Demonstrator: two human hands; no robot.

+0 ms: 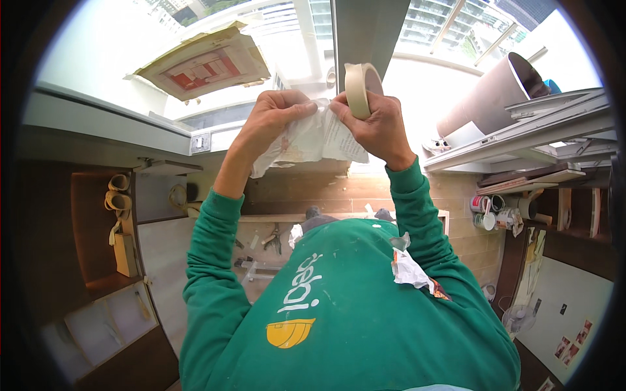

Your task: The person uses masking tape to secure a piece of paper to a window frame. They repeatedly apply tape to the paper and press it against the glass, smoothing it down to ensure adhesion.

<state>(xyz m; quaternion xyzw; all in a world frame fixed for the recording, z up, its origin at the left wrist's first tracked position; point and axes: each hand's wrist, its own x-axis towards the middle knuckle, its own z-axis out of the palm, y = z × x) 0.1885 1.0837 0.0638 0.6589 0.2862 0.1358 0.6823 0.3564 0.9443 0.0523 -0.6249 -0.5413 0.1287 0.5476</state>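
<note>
Between my hands hangs a crumpled, thin white printed sheet (301,141); whether it is paper or plastic, I cannot tell. My left hand (275,118) pinches its upper edge between thumb and fingers. The thumb and forefinger of my right hand (381,130) close on the sheet's other side, close to the left fingertips. A roll of cream masking tape (357,91) stands upright in my right hand, with fingers partly hidden behind it. Scraps of torn white paper (411,268) cling to the front of my green sweatshirt (365,313).
Ahead are a window frame (366,32) and a taped paper sheet with a red pattern (202,67). A large roll (486,98) and metal frame pieces (521,133) lie to the right, above paint cans (484,214). Shelves with tape rolls (117,195) stand left. Pliers (274,240) lie below.
</note>
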